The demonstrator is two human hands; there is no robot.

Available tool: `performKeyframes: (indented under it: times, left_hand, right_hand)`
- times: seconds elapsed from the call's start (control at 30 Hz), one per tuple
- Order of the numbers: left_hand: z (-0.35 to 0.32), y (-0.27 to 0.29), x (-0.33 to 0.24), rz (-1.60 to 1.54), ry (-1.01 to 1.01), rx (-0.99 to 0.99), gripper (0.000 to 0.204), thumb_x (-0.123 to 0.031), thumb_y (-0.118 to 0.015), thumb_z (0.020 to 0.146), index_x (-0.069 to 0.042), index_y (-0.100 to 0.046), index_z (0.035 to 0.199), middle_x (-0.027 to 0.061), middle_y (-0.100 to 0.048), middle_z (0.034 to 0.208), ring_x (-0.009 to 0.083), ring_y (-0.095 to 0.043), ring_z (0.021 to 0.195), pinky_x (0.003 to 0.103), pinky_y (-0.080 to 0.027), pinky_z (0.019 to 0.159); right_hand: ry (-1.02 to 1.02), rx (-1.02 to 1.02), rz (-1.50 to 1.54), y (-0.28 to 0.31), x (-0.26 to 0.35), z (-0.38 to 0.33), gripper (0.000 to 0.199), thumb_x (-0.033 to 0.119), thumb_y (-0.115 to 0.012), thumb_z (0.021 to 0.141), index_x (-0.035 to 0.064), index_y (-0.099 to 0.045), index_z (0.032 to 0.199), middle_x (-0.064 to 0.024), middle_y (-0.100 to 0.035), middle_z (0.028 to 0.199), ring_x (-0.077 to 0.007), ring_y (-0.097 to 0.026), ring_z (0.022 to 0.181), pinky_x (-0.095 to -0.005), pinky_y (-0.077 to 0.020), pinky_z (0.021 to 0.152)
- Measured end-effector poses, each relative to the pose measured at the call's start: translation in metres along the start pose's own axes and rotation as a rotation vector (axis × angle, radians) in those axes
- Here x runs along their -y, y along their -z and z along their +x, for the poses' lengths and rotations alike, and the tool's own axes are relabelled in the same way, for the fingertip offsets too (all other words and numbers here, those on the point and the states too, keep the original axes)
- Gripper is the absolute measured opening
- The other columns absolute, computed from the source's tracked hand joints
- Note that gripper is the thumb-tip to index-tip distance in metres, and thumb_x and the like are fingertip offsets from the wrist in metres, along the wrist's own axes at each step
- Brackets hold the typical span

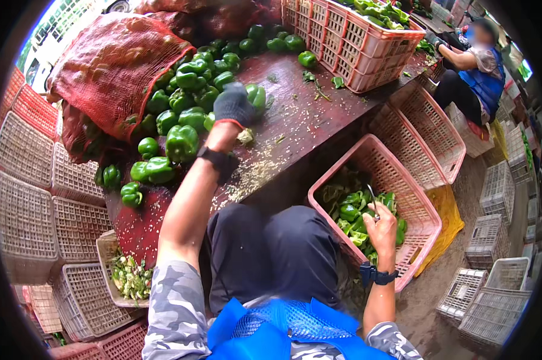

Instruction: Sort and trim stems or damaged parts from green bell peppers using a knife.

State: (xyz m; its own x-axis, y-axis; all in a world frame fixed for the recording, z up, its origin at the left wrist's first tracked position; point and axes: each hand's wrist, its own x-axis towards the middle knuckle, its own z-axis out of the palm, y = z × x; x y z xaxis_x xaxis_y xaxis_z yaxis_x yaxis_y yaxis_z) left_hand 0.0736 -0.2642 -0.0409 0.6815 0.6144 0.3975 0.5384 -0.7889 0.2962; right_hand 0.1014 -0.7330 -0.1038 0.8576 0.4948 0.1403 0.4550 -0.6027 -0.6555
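My left hand (232, 107), in a dark grey glove, reaches over the table at the edge of a heap of green bell peppers (190, 75). One bell pepper (256, 96) is right beside its thumb side; the fingers are smeared, so I cannot tell whether they grip it. Over a pink plastic crate (418, 225) at my right knee, my bare right hand (381, 228) is closed around a small knife (373, 193), its thin metal blade pointing up and away. Inside that crate lie cut green pepper pieces (352, 213).
A red mesh sack (112, 72) spills peppers onto the dark red table (301, 129), where pale seeds (253, 174) are scattered. A pink crate of peppers (349, 45) stands at the back. A scrap bin (105, 261) and stacked crates (24, 198) flank my left. Another person (475, 72) sits far right.
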Motion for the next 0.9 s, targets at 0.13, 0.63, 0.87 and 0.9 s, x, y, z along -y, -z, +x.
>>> performKeyframes:
  times: [0.13,0.63,0.87,0.9]
  left_hand:
    - [0.056,-0.029,0.013,0.134,0.035,0.208,0.058,-0.054,-0.067,0.081,0.001,-0.073,0.099,0.0259,-0.072,0.094,0.0389,-0.072,0.088,0.047,-0.058,0.076]
    - [0.013,-0.039,-0.028,0.090,-0.031,0.398,0.036,-0.036,-0.073,0.074,-0.023,-0.073,0.108,0.0217,-0.067,0.106,0.0398,-0.068,0.095,0.047,-0.056,0.081]
    - [0.020,-0.056,0.018,-0.216,-0.028,0.408,0.038,-0.037,-0.072,0.070,-0.007,-0.075,0.092,0.0251,-0.071,0.084,0.0405,-0.071,0.080,0.045,-0.056,0.073]
    - [0.022,-0.062,0.028,-0.194,0.005,0.389,0.040,-0.041,-0.072,0.070,-0.006,-0.076,0.089,0.0257,-0.071,0.084,0.0400,-0.071,0.080,0.045,-0.057,0.073]
  right_hand:
    - [0.026,0.042,0.055,-0.017,0.009,0.004,0.030,0.005,-0.074,0.081,-0.0076,-0.069,0.108,-0.0213,-0.070,0.109,-0.0333,-0.071,0.090,-0.0353,-0.0575,0.076]
    - [-0.105,0.057,0.310,-0.042,0.026,0.023,0.028,0.007,-0.076,0.085,-0.0052,-0.070,0.109,-0.0168,-0.072,0.101,-0.0194,-0.069,0.077,-0.0303,-0.0543,0.069]
    - [-0.236,0.042,0.511,-0.035,0.040,0.023,0.026,0.018,-0.073,0.093,-0.0042,-0.071,0.106,-0.0097,-0.072,0.088,-0.0113,-0.065,0.063,-0.0273,-0.0522,0.058]
    - [-0.212,0.036,0.552,-0.032,0.043,0.025,0.028,0.022,-0.070,0.096,-0.0039,-0.071,0.106,-0.0087,-0.071,0.086,-0.0101,-0.063,0.061,-0.0262,-0.0509,0.056]
